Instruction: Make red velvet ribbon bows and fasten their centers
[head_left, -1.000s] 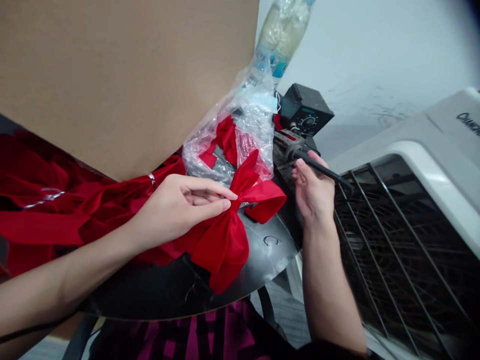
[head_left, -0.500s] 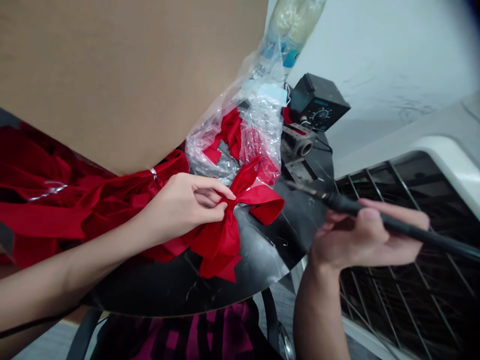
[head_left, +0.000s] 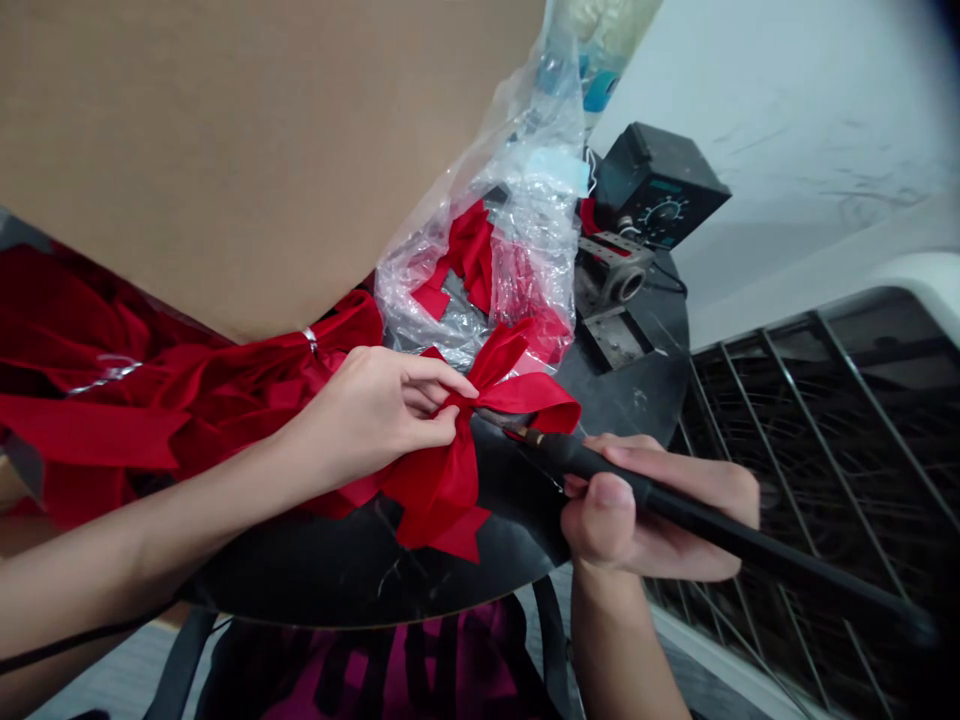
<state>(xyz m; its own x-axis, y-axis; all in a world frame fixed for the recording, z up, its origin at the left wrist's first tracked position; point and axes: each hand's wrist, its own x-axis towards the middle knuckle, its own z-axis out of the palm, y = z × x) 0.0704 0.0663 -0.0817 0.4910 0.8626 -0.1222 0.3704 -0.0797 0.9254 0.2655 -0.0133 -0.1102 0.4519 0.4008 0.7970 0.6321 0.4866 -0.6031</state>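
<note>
A red fabric ribbon bow (head_left: 439, 480) lies on the dark round tabletop (head_left: 322, 570), its loops spread. My left hand (head_left: 375, 410) pinches the bow's gathered centre between thumb and fingers. My right hand (head_left: 645, 510) grips the black handle of a soldering iron (head_left: 705, 525). The iron's thin metal tip reaches in beside the bow's centre, close to my left fingertips. Whether the tip touches the ribbon is hidden. A heap of dark red ribbon (head_left: 97, 420) lies to the left, under my left forearm.
A clear plastic bag (head_left: 442, 310) with red ribbon pieces sits behind the bow. Beyond it stand a black soldering station (head_left: 658, 185) with a dial and a small metal vise (head_left: 615, 295). A cardboard sheet (head_left: 225, 150) fills the upper left. A black grille (head_left: 810, 470) lies right.
My right hand has swung from the back of the table to the front, bringing the iron's tip to the bow's centre. My left hand stays pinched on the bow.
</note>
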